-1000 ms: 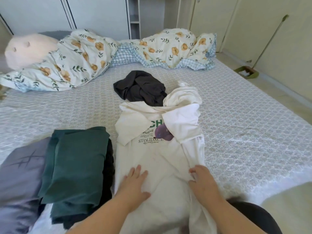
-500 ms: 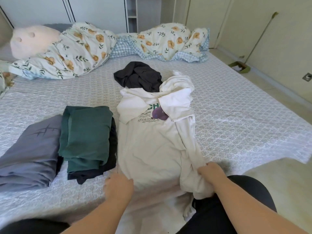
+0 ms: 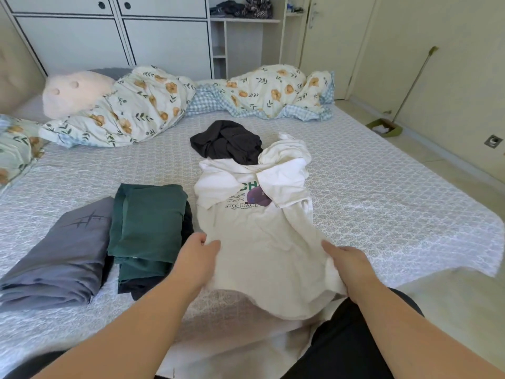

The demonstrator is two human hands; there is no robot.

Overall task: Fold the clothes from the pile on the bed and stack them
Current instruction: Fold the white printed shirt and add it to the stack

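Left hand [image 3: 197, 254]: grips the left hem of the white T-shirt [image 3: 259, 242].
Right hand [image 3: 348, 265]: grips its right hem.
T-shirt: hem raised between both hands.

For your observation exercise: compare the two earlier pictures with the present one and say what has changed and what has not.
Both hands slid from the white T-shirt's middle to its near hem. The left hand and right hand now grip that hem at either side and have lifted it off the bed. Unchanged: the grey garment, green stack, dark crumpled garment and tucked sleeves.
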